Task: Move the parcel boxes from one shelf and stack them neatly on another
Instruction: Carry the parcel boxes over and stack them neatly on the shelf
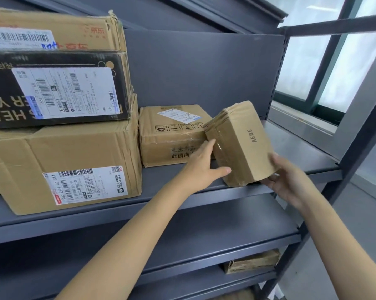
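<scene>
Left hand: the left hand (pixel 201 167) grips the taped side of a small brown cardboard box printed AEBE (pixel 241 144), thumb along its lower edge, fingers up the side.
Right hand: the right hand (pixel 285 180) cups the same box from beneath at its 5 o'clock corner, fingers curled under it.
Small box: tilted, its lower end over the front lip of the dark grey metal shelf (pixel 291 148).
Neighbour: a flat brown carton with a white label (pixel 172 135) lies just beside it at 9 o'clock.
Stack: at far 9 o'clock, a large brown carton (pixel 63 165) carries a black printed box (pixel 57 89) and another worn brown carton (pixel 74 29).
Below: a small brown box (pixel 252 262) sits on a lower shelf at 6 o'clock.
Room: a frosted window with a dark frame (pixel 334 61) at 2 o'clock.
</scene>
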